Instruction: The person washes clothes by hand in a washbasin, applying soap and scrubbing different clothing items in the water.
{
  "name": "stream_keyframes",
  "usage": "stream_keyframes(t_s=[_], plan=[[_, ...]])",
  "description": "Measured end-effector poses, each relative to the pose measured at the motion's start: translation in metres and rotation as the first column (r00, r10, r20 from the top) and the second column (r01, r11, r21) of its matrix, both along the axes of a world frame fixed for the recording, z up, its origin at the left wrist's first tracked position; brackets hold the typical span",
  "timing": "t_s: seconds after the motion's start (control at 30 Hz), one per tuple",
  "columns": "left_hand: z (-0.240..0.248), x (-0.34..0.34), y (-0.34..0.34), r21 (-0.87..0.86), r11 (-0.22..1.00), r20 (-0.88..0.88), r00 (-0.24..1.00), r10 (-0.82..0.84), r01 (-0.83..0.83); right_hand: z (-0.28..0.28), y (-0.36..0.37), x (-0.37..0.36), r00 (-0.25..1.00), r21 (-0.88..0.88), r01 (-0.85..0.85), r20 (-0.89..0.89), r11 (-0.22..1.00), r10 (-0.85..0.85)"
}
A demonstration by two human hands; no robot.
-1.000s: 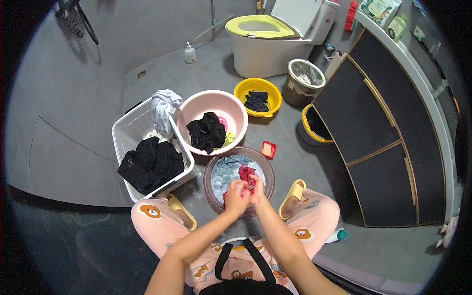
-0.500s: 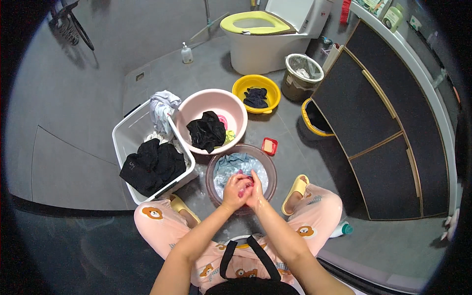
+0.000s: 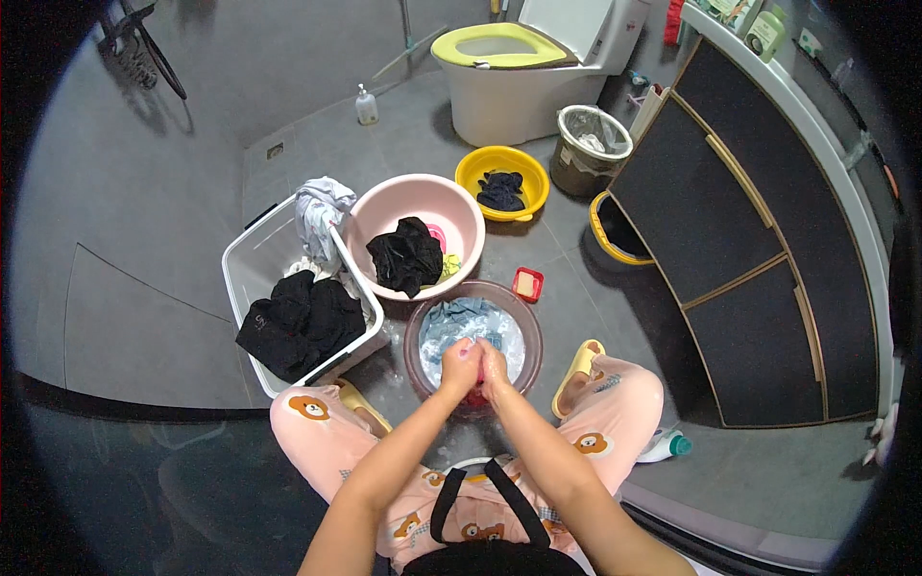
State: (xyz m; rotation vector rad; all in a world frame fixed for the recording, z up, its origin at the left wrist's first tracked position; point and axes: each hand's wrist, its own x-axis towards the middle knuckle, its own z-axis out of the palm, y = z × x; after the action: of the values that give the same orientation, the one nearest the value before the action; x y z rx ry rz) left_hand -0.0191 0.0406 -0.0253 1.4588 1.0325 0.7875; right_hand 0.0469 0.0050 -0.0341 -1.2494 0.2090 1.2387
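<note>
A brownish see-through basin (image 3: 533,334) on the floor in front of me holds soapy water and a blue-grey wet cloth (image 3: 449,324). Over its near half, my left hand (image 3: 459,365) and my right hand (image 3: 494,366) press together around a wet red-pink cloth (image 3: 475,396). Both sets of fingers are closed on it, and most of the cloth is hidden between the palms. Part of it hangs below the hands, near the basin's front side. Suds cover much of the water.
A pink basin (image 3: 473,216) with black clothing touches the far side. At left stands a white laundry tub (image 3: 252,257) of clothes. Further out are a yellow basin (image 3: 468,176), a red soap dish (image 3: 528,285), a bin (image 3: 574,168), a toilet (image 3: 499,104) and a dark cabinet (image 3: 749,346).
My hands have closed tighter around the red-pink cloth, with fingers now folded over it. More of the cloth shows below them. The basins and tub stay in place.
</note>
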Motion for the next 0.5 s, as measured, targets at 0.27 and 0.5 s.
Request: stream_keyframes(t_s=[0.27,0.5], plan=[[0.027,0.001,0.032,-0.816,0.358,0.570,0.731,0.375,0.454,0.004,-0.017,0.021,0.982,0.368,-0.187,0.072,0.911,0.172],[0.034,-0.017,0.041,-0.757,0.601,0.469,0.853,0.230,0.254,0.009,-0.036,0.021,0.827,0.129,-0.476,0.402,0.870,0.393]])
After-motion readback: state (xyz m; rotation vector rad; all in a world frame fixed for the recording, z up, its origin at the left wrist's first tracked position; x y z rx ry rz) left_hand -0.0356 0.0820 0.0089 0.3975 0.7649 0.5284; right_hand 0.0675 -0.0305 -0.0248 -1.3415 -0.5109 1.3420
